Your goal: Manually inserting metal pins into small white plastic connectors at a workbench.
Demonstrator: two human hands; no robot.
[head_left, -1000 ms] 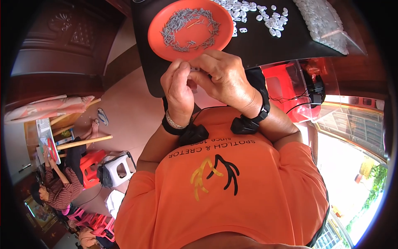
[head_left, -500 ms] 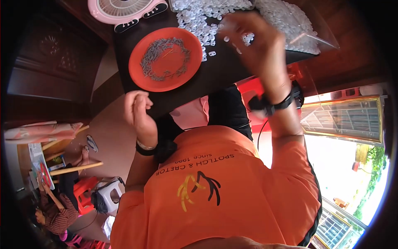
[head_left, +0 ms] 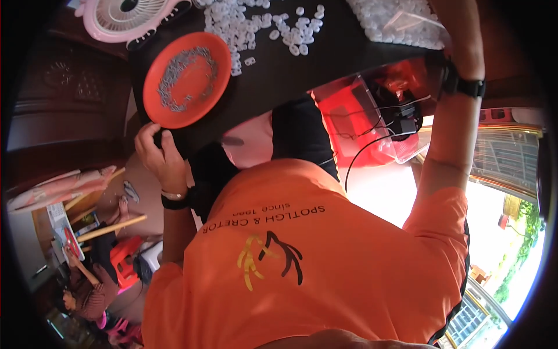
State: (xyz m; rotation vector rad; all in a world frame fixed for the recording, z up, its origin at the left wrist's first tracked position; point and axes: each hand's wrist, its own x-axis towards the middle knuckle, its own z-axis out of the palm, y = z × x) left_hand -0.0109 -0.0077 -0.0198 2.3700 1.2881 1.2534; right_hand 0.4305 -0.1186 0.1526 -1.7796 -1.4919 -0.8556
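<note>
My left hand [head_left: 160,156] is at the near left rim of an orange-red plate [head_left: 156,110]. Its thumb and fingers are apart, and nothing shows between them. Small grey metal pins [head_left: 165,84] lie in a ring on the plate. At the upper right, my right hand [head_left: 462,35] reaches past a transparent bag of whitish pieces [head_left: 401,26]; its fingers are beyond the picture's edge. Small clear plastic pieces [head_left: 229,29] are heaped on the dark table [head_left: 279,81]. Beside that heap, a looser group of similar oval pieces [head_left: 299,35] is spread out.
A pink fan [head_left: 128,20] stands at the back left. Under the table's right side are a red container [head_left: 354,128] and black cables [head_left: 372,142]. Far left, another person [head_left: 87,296] sits by red and white stools [head_left: 125,262].
My right hand has moved from over the plastic pieces to the upper right, its fingers leaving view. An oval group now lies where it was. My left hand's fingers have spread near the plate.
</note>
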